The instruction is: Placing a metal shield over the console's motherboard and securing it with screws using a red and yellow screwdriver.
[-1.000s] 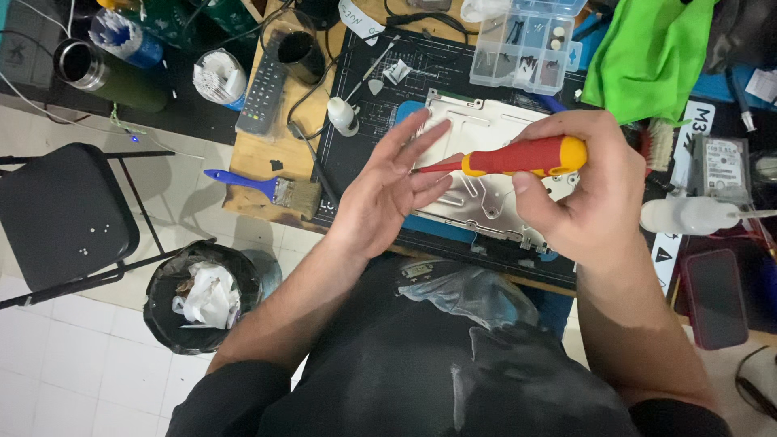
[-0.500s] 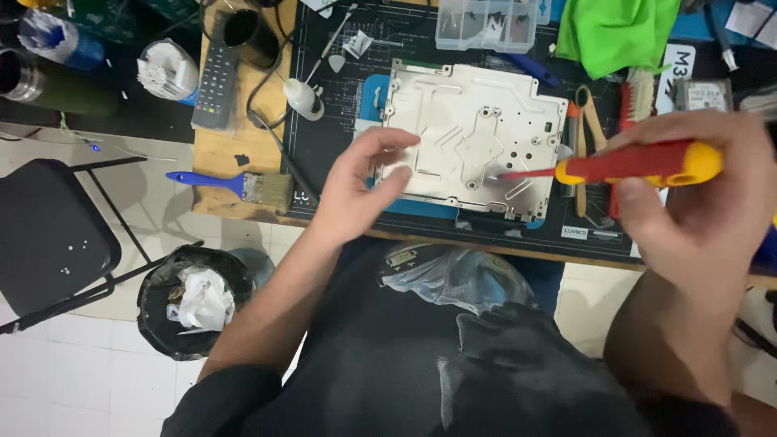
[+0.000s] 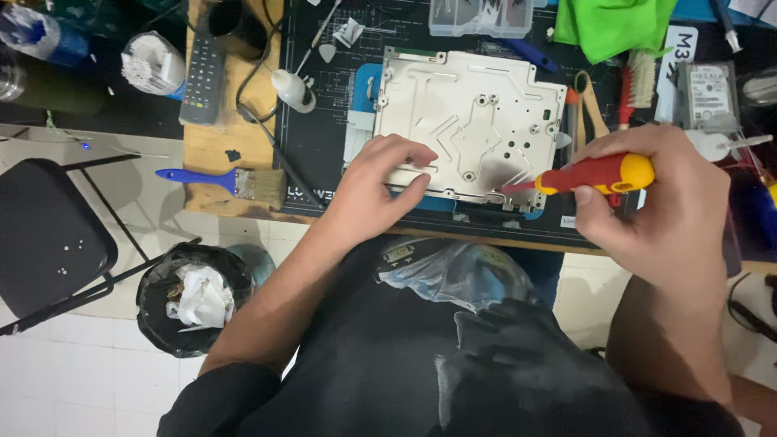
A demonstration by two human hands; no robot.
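Gripping a red and yellow screwdriver (image 3: 584,176), the fingers (image 3: 603,146) of the right hand (image 3: 655,206) are closed around its handle, and its tip rests at the lower right part of a silver metal plate (image 3: 469,121). The left hand (image 3: 376,188) lies on the plate's near edge, its fingers curled and pressing down with nothing held between them.

The plate sits flat on a dark mat (image 3: 316,146) in the middle of the desk (image 3: 212,150), over blue parts that show at its left and bottom edges. It seems to be in place on the unit below it, so the work on its screws looks under way rather than finished. Whether a screw sits under the tip is too small to tell, and how many screws are in or out cannot be made out.

Room around the plate is tight. A clear plastic box (image 3: 481,16) and a green cloth (image 3: 611,24) crowd the far side, and brushes and a hard drive (image 3: 706,95) lie just beside the right hand. To the left there is freer mat, with a small white bottle (image 3: 293,89), a remote control (image 3: 202,77) and a blue-handled paintbrush (image 3: 231,182) farther out. The desk's front edge runs just under both wrists. Beyond it stand a black bin (image 3: 194,299) and a black chair (image 3: 48,243) on the tiled floor.
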